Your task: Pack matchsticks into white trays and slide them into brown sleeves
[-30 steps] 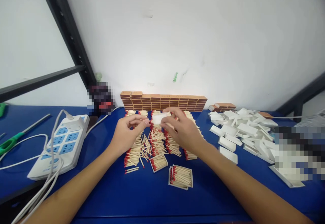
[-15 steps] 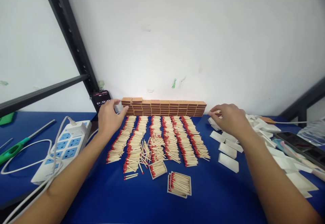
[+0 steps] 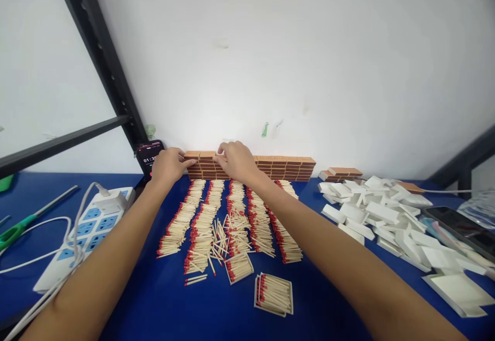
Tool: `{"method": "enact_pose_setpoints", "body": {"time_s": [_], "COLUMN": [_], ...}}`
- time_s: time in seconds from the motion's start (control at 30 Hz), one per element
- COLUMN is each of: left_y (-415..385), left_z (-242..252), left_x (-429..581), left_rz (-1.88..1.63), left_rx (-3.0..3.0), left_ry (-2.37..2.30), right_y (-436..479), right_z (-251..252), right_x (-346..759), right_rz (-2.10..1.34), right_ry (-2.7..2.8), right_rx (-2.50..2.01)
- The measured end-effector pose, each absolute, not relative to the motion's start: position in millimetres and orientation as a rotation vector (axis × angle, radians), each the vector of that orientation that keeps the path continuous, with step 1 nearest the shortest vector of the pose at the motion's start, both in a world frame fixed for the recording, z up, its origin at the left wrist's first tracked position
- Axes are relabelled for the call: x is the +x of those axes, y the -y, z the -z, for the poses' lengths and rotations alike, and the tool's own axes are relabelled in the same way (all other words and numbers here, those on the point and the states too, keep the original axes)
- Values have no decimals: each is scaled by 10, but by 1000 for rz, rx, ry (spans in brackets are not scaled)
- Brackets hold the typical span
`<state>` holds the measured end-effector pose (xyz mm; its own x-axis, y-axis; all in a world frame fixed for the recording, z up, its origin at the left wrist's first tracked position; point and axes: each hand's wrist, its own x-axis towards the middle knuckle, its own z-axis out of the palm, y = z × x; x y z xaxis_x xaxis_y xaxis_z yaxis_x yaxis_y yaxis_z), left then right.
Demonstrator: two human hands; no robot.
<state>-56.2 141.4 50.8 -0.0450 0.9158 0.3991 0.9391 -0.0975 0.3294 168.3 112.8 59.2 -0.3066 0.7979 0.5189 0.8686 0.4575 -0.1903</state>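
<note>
Along the wall stands a long stack of brown matchboxes (image 3: 286, 168), several layers high. At its left end my left hand (image 3: 169, 167) touches the boxes, thumb in front, fingers apart. My right hand (image 3: 236, 162) is at the top layer, its thumb and forefinger parted against the right end of the two raised matchboxes (image 3: 208, 154); its other fingers are partly hidden. In front lie rows of red-tipped matches (image 3: 197, 227). Closer to me are a filled matchbox tray (image 3: 238, 268) and two stacked filled trays (image 3: 274, 293).
At right lie a heap of white empty trays (image 3: 381, 209), a few matchboxes (image 3: 344, 172) and a dark phone (image 3: 466, 227). A power strip (image 3: 91, 227) with white cables, a green-handled tool (image 3: 19, 230) and a lit phone (image 3: 149, 155) are at left.
My right hand has moved left from the stack's right end to the top layer near its left end. My left hand has come against the stack's left end.
</note>
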Motion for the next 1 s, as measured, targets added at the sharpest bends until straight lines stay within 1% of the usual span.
{"method": "enact_pose_setpoints", "body": {"time_s": [0.17,0.33,0.4,0.5,0.6,0.67,0.77,0.87,1.0], "left_y": [-1458,-1364,-1205,-840,-470,-309,-219,-222,-204], "left_z": [-487,-510,-543,-569,-493,-388,-228,-157,-175], "left_x": [-569,-567,-503,-304,-63,55,130,127,134], "left_rz": [828,891,955,1011,1111,1080,999,954,874], "left_rx": [-2135,-2090,-2022,-2117,-2255,-2347,-2386,-2424,-2568], "left_ry": [2046,1968,1878,1709,1577,1474,1335,1230,1067], "right_y": [-1416,-1277,-1018,-367,395,794,1093,1095,968], "right_z": [-524,-566,-639,-768,-792,-699,-473,-322,-328], "right_x": [1492,1659,1877,2293,2633,2747,2767,2720,2725], "right_rz": [137,47,-83,-429,-742,-721,-602,-584,-715], "right_ry": [2178,2170,2183,2375,2617,2563,2537,2562,2532], "right_rx": [-1395,-1350,-1264,-1128,-1171,-1333,-1411,-1402,-1358]}}
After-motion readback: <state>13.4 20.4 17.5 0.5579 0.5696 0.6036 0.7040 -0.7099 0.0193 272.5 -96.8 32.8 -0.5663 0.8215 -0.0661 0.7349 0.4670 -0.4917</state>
